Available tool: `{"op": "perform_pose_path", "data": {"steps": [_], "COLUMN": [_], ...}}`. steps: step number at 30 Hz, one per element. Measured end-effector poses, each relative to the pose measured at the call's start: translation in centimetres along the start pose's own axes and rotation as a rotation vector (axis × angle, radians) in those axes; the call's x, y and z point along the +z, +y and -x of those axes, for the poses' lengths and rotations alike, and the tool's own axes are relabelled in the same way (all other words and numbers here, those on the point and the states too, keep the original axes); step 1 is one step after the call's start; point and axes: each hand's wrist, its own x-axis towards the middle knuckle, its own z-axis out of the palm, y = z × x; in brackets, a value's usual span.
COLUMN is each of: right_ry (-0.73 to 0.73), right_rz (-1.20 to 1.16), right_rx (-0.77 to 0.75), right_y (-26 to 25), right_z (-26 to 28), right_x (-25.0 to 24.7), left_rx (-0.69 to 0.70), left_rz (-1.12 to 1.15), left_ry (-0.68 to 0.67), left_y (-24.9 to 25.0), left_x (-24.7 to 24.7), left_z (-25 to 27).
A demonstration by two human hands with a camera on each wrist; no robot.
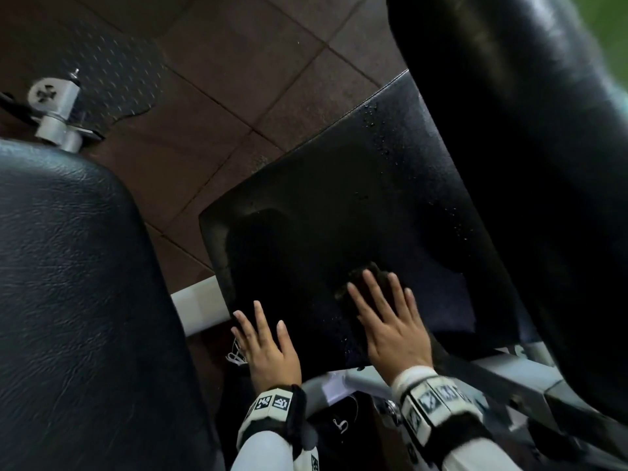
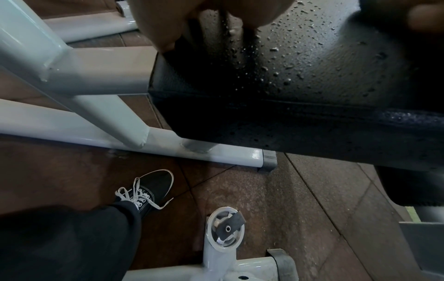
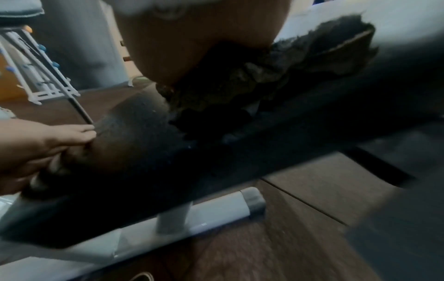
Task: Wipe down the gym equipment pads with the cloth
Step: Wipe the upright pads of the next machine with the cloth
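A black seat pad fills the middle of the head view, beaded with water drops along its right side. My right hand lies flat on its near part, fingers straight and spread, pressing a dark crumpled cloth against the pad. In the right wrist view the cloth bunches under the palm. My left hand rests flat on the pad's near left corner, fingers straight. The left wrist view shows the wet pad and fingertips at its edge.
A large black back pad rises at right, another black pad at left. White frame tubes run under the seat. My black shoe stands on brown floor tiles. A grey adjustment knob sits far left.
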Motion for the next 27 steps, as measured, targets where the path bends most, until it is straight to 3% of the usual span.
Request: {"op": "perform_pose_path", "data": {"steps": [5, 10, 15, 20, 23, 27], "right_ry": [0.101, 0.202, 0.199, 0.108, 0.039, 0.050], "right_rz": [-0.063, -0.152, -0.100, -0.099, -0.047, -0.053], "right_rx": [0.232, 0.397, 0.185, -0.028, -0.038, 0.068], "right_y": [3.2, 3.1, -0.3, -2.2, -0.7, 1.1], "right_z": [1.1, -6.6, -10.5, -4.9, -1.5, -0.6], "right_x": [-0.9, -2.5, -2.3, -0.5, -0.2, -0.7], "left_rx": [0.001, -0.019, -0.045, -0.089, -0.119, -0.148], "left_rz": [-0.012, -0.014, -0.025, 0.014, 0.004, -0.016], "left_ry": [0.009, 0.006, -0.007, -0.022, -0.011, 0.004], "left_y": [0.2, 0.4, 0.6, 1.5, 2.4, 3.1], "left_x": [0.0, 0.0, 0.0, -0.5, -0.9, -0.6], "left_z": [0.0, 0.0, -0.1, -0.7, -1.9, -4.7]}}
